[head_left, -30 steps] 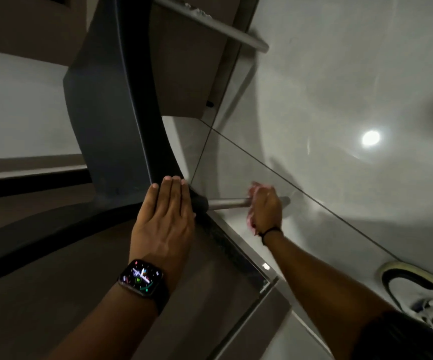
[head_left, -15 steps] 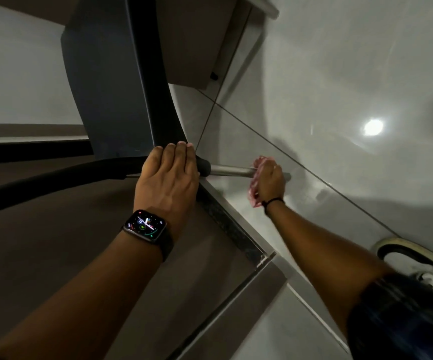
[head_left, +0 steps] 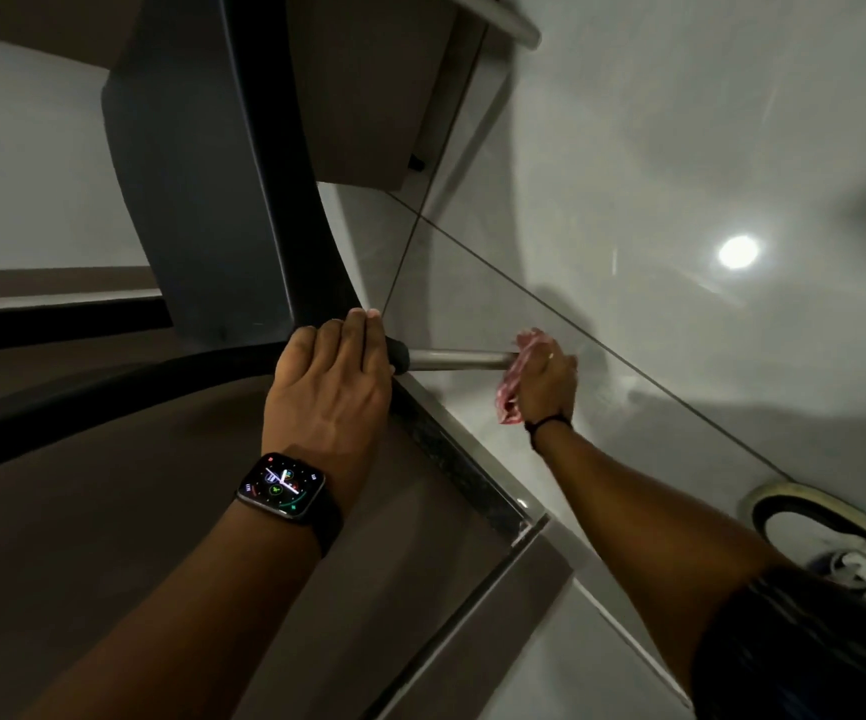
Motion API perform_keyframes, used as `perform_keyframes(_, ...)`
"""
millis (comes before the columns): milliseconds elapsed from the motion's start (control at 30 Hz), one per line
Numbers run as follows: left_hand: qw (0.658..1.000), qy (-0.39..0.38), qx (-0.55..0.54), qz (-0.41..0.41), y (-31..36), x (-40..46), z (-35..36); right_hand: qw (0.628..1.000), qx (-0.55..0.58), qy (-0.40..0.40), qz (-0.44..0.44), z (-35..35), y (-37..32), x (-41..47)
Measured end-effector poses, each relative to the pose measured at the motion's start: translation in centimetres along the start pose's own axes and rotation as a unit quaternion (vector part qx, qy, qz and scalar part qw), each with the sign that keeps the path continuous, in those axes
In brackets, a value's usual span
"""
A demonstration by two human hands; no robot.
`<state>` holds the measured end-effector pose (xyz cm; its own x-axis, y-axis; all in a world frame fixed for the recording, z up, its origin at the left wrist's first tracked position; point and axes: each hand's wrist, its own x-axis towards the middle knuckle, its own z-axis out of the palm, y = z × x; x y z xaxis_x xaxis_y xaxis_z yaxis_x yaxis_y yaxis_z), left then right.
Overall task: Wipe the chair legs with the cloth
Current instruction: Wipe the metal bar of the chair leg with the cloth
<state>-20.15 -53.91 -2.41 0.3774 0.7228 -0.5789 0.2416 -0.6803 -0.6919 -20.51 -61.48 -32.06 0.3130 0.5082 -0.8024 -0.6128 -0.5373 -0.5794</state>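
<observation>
A dark chair (head_left: 213, 200) is seen from above, its curved seat edge running left across the view. My left hand (head_left: 329, 387), with a smartwatch on the wrist, lies flat on the seat's corner. A metal chair leg (head_left: 454, 360) sticks out to the right from under that corner. My right hand (head_left: 545, 381) is closed around the leg's far end with a pink cloth (head_left: 511, 387) wrapped between palm and metal. The tip of the leg is hidden by the hand and cloth.
Glossy grey floor tiles (head_left: 680, 148) lie to the right, with a bright light reflection (head_left: 738, 251). A second metal leg (head_left: 503, 18) shows at the top. A brown cabinet with a metal edge (head_left: 472, 491) is below the hands. A white shoe (head_left: 846, 543) is at lower right.
My right hand has slid the cloth slightly outward along the leg, baring more metal between the hands. The view shifted; my left hand stays on the seat corner.
</observation>
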Motion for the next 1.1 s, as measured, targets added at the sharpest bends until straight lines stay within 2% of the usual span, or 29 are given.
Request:
perform_keyframes(67,1.000,0.002,-0.001,-0.003,0.1,-0.1,-0.2,1.000,-0.003,-0.002,-0.006,0.2,-0.6,0.2)
perform_keyframes(133,1.000,-0.013,-0.011,-0.009,0.3,-0.1,-0.6,0.994,0.022,-0.036,-0.098,2.2,-3.6,-3.4)
perform_keyframes(233,0.999,-0.038,-0.031,-0.002,0.6,0.1,-1.1,0.966,0.057,-0.051,-0.249,5.0,-9.8,-9.7)
perform_keyframes(333,0.999,-0.041,-0.022,0.007,0.5,0.3,-1.0,0.949,0.027,-0.035,-0.312,5.1,-12.1,-9.3)
perform_keyframes(400,0.999,-0.033,-0.013,-0.014,0.5,0.6,-1.2,0.961,-0.012,-0.015,-0.276,4.1,-9.2,-6.7)
perform_keyframes(500,0.998,-0.035,0.025,-0.048,0.2,0.6,-1.8,0.985,-0.140,-0.042,-0.094,1.0,-2.9,0.0)
perform_keyframes(567,0.997,-0.038,0.034,-0.054,0.2,0.4,-1.7,0.965,-0.241,-0.094,0.034,-0.3,-0.9,3.7)
perform_keyframes(600,0.997,-0.045,0.027,-0.058,0.3,0.3,-1.7,0.956,-0.264,-0.110,0.067,-0.1,-0.5,4.7)
perform_keyframes(667,0.997,-0.048,-0.009,-0.065,0.4,0.5,-1.8,0.957,-0.266,-0.108,0.028,1.6,-1.5,3.2)
perform_keyframes(733,0.996,-0.042,-0.031,-0.066,0.6,0.8,-1.7,0.991,-0.125,-0.030,-0.043,3.6,-4.4,-2.0)
perform_keyframes(767,0.996,-0.044,-0.038,-0.068,0.6,0.9,-1.6,0.996,-0.039,0.002,-0.085,4.3,-6.2,-5.2)
perform_keyframes(833,0.995,-0.044,-0.049,-0.071,0.7,1.0,-1.4,0.984,0.035,0.013,-0.175,5.2,-8.8,-10.2)
perform_keyframes(900,0.995,-0.044,-0.054,-0.076,1.0,0.9,-1.1,0.972,0.046,0.008,-0.229,5.6,-9.8,-11.4)
perform_keyframes(1033,0.991,-0.030,-0.075,-0.104,1.1,1.3,-1.0,0.986,0.077,0.012,-0.144,5.6,-4.7,-5.9)
perform_keyframes(1100,0.991,-0.026,-0.072,-0.109,1.2,1.5,-0.8,0.993,0.110,0.014,-0.028,4.4,-0.7,-0.6)
